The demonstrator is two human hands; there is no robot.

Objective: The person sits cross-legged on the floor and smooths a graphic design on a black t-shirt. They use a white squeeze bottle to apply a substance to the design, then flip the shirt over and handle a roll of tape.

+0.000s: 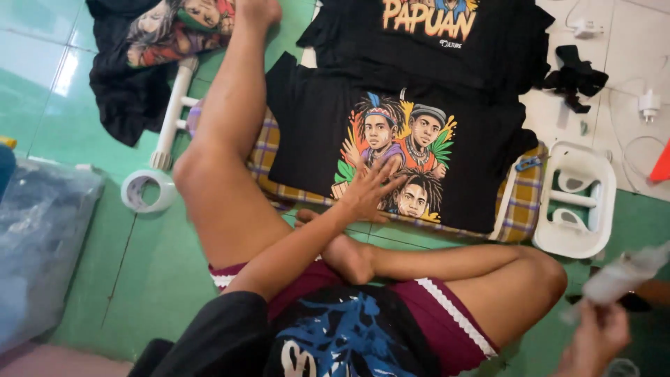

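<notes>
Down on the green tiled floor (139, 279) I sit with my legs folded, and my left hand (366, 192) lies flat on a black T-shirt (314, 132), fingers (382, 169) spread apart and gripping nothing, pressing on the lower edge of its colourful print of three faces. That shirt is laid smooth over a yellow and purple plaid pad (520, 202), just beyond my foot. My right hand (597, 338) is low at the right edge, fingers closed together on a crumpled clear plastic bag (621, 276), held well apart from the shirt. A second black T-shirt (433, 42) with orange lettering lies touching the top of the first one, and a third black shirt (132, 63) with a printed picture is bunched at the upper left, beyond my knee. A roll of clear tape (148, 190) rests on the floor beside my left leg, near a white pipe frame (174, 112). A white plastic tray (579, 199) sits just beside the right end of the pad. At the far left a heap of bluish plastic packages (42, 244) lies on the floor. White chargers (649, 103) with cables are on the pale tiles at the upper right.
</notes>
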